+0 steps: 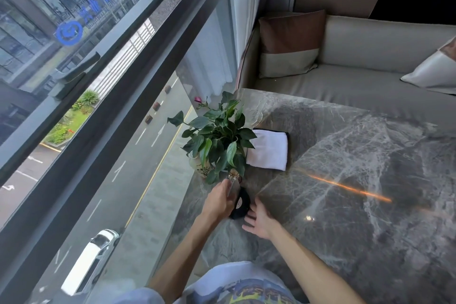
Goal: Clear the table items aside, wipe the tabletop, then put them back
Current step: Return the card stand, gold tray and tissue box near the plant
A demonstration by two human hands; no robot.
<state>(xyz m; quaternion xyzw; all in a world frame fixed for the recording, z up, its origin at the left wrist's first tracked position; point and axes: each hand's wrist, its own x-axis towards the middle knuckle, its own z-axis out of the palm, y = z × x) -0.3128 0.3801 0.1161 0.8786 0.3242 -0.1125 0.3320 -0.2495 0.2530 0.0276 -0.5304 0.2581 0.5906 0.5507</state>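
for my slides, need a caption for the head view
Left hand grips a small black bottle beside a potted plant on a marble table.

White short-sleeved T-shirt (237,284) with colourful graphic print, bare forearms.

Plant (218,136) and cloth (269,149) crowd the tabletop's (357,180) window edge.

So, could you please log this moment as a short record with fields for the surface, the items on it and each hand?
surface: grey marble tabletop beside the window
plant: leafy potted plant near the window edge
cloth: folded white cloth right of the plant
glass: clear glass piece behind the cloth
left hand: left hand gripping a black bottle
right hand: right hand open beside the bottle's base
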